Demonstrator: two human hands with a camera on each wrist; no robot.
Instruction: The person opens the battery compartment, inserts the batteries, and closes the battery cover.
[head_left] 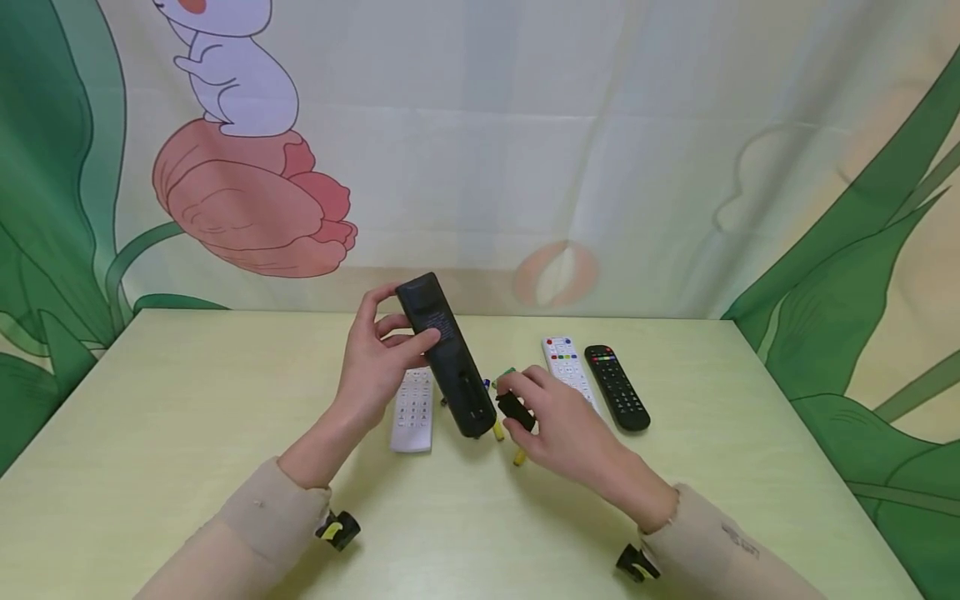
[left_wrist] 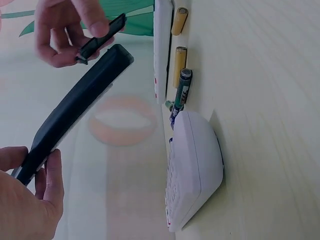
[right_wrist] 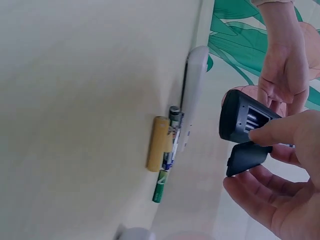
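My left hand [head_left: 375,362] grips a black remote control [head_left: 452,358] by its upper part, back side facing me, tilted and held up above the table. The right wrist view shows the uncovered battery compartment [right_wrist: 256,119] at its lower end, with silvery parts inside. Between thumb and fingers, my right hand [head_left: 566,425] pinches a small black battery cover [head_left: 516,411] just beside that end. In the left wrist view a narrow gap separates the cover [left_wrist: 102,41] from the remote [left_wrist: 75,100].
A white remote [head_left: 412,417] lies behind the held one. Another white remote [head_left: 567,367] and a black remote [head_left: 617,387] lie to the right. Several loose batteries, including a yellow battery [right_wrist: 158,145] and a green battery [right_wrist: 159,187], lie on the table [head_left: 225,400] below my hands.
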